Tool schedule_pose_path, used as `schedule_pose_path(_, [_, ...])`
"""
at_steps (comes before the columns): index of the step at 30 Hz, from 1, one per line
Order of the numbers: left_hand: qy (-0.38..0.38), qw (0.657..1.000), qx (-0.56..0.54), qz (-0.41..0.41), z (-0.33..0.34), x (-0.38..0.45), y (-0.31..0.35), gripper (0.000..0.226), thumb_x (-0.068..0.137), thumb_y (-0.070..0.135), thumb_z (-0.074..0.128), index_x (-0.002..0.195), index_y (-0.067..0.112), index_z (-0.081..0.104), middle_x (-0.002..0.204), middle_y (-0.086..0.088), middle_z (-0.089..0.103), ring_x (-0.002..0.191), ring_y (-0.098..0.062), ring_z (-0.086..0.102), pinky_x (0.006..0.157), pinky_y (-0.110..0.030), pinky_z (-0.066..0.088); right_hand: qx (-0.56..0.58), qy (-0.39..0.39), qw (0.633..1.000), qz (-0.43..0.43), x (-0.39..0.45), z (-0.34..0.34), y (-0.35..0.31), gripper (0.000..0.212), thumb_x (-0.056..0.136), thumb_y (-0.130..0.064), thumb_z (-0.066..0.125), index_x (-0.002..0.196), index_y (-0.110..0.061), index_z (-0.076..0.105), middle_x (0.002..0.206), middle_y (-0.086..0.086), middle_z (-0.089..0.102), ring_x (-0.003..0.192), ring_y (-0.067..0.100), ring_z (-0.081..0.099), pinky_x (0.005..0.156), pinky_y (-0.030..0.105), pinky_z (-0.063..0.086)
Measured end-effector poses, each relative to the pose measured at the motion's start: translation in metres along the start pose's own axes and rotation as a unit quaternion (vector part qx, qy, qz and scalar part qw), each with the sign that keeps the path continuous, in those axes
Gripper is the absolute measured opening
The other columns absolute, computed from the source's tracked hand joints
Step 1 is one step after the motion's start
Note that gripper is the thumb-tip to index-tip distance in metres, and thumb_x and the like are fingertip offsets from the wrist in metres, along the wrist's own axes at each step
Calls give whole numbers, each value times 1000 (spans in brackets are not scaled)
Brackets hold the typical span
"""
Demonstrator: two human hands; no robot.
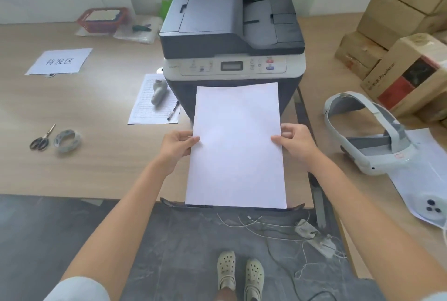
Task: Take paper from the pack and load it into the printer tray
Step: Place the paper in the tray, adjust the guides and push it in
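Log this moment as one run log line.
phase: loading | left hand: grips paper | right hand: grips paper | paper: above pulled-out tray, before printer

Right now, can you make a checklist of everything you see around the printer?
Surface: wooden table, mostly bare at the front.
Job's things: printer; white paper held in front of it; pulled-out tray showing under the paper's near edge; paper pack not seen.
Clutter: scissors, tape roll, pen on a lined form, red basket, headset.
Hands: left hand and right hand pinch the paper's side edges.
Cables: white wires and a power strip on the floor.
Surroundings: cardboard boxes stacked at right.
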State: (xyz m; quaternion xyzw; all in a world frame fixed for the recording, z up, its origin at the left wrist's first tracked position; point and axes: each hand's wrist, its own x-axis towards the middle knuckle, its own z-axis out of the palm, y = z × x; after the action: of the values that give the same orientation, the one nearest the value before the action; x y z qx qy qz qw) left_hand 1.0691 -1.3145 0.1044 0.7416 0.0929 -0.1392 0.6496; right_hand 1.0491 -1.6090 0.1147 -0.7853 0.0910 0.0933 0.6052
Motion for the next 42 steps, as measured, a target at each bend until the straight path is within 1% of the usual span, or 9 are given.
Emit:
schedule_pose_path(5, [-7, 996, 31, -82, 6, 5, -31, 5, 84, 5, 63, 87, 6, 68, 68, 7, 74, 62, -5, 69, 63, -19, 58, 4, -18, 993, 115, 3, 11, 28, 21, 86, -11, 63, 106, -11, 59, 86, -7, 65, 77, 6, 61, 62, 17, 47])
schedule_pose_path(8, [-2, 992, 47, -115, 9, 17, -44, 7, 82, 5, 66, 78, 10, 68, 64, 8, 73, 63, -8, 69, 73, -25, 57, 2, -14, 987, 163, 10, 19, 41, 29, 85, -10, 63, 113, -5, 58, 93, -2, 63, 82, 10, 61, 62, 19, 46])
schedule_pose_path(14, [-2, 986, 59, -154, 14, 47, -57, 7, 81, 4, 66, 88, 1, 68, 76, -4, 70, 58, -8, 68, 63, -20, 58, -9, 1, 977, 215, 35, 28, 52, 22, 87, -8, 60, 109, -5, 60, 98, 1, 63, 76, 8, 57, 58, 18, 44])
schedule_pose_path(18, [0, 984, 55, -169, 18, 65, -60, 4, 82, 3, 65, 86, 3, 65, 75, -3, 66, 69, -15, 67, 63, -20, 53, -15, 13, 973, 231, 53, 32, 53, 26, 88, -5, 58, 114, -1, 58, 104, 6, 62, 75, 11, 57, 56, 17, 43])
schedule_pose_path(21, [8, 983, 46, -180, 20, 78, -62, 6, 82, 4, 65, 88, 6, 65, 77, -1, 67, 63, -8, 67, 58, -16, 52, -6, 21, 971, 239, 66, 34, 52, 31, 87, -2, 58, 118, 2, 55, 114, 15, 63, 90, 27, 62, 67, 24, 50])
schedule_pose_path(24, [24, 981, 38, -190, 22, 90, -63, 14, 83, 4, 65, 94, 10, 59, 78, 0, 65, 71, -12, 64, 57, -17, 52, -5, 36, 968, 247, 75, 39, 52, 34, 87, 1, 57, 121, 4, 52, 118, 21, 61, 109, 38, 59, 82, 36, 49])
schedule_pose_path(29, [38, 980, 44, -192, 25, 103, -63, 17, 82, 1, 64, 98, 4, 60, 83, -6, 66, 68, -14, 63, 49, -13, 52, 0, 51, 968, 245, 87, 45, 58, 35, 84, 2, 59, 119, 2, 53, 117, 24, 62, 100, 35, 62, 83, 40, 50])
schedule_pose_path(35, [58, 973, 102, -200, 30, 109, -69, 36, 79, 2, 69, 113, -5, 59, 107, -19, 66, 94, -33, 64, 81, -37, 53, -35, 62, 969, 237, 92, 49, 66, 32, 81, 1, 63, 113, 2, 58, 111, 23, 65, 102, 36, 62, 90, 44, 51])
schedule_pose_path(42, [69, 966, 156, -196, 31, 109, -70, 38, 77, 5, 71, 113, -4, 61, 108, -17, 66, 93, -34, 66, 86, -42, 55, -91, 75, 964, 238, 93, 54, 70, 34, 84, -3, 61, 118, 3, 57, 116, 19, 63, 105, 32, 60, 90, 36, 50])
